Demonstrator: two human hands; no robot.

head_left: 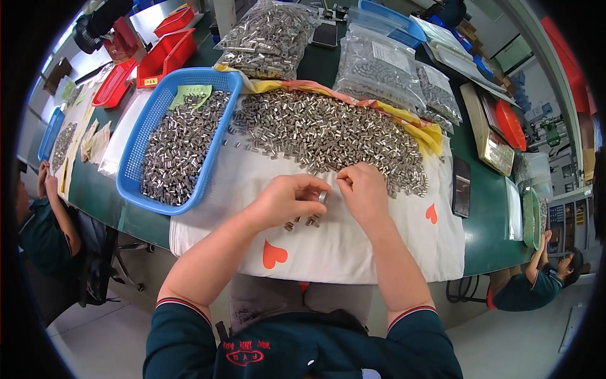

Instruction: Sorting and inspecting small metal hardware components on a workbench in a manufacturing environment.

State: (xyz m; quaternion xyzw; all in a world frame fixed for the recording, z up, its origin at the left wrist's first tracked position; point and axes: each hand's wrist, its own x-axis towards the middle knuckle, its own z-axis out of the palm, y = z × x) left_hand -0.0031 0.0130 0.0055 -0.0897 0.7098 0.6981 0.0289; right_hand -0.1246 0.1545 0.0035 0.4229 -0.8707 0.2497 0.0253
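Observation:
My left hand (284, 201) is closed around a small round silvery metal piece (322, 196), gripped between thumb and fingers. To its right, my right hand (366, 192) is pinched at the near edge of a heap of small metal cylinders (328, 129); whatever its fingertips hold is too small to make out. Several loose cylinders (311, 221) lie on the white cloth (353, 256) beneath my left hand. A blue mesh basket (129, 183), filled with more cylinders and a green paper slip (191, 95), stands at the left.
Bulging clear bags of metal parts (268, 38) (379, 66) stand behind the heap, along a yellow-red cloth edge (429, 134). A dark phone (461, 186) lies on the right of the green table (483, 237). Red bins (165, 55) sit far left. Other people work at both sides.

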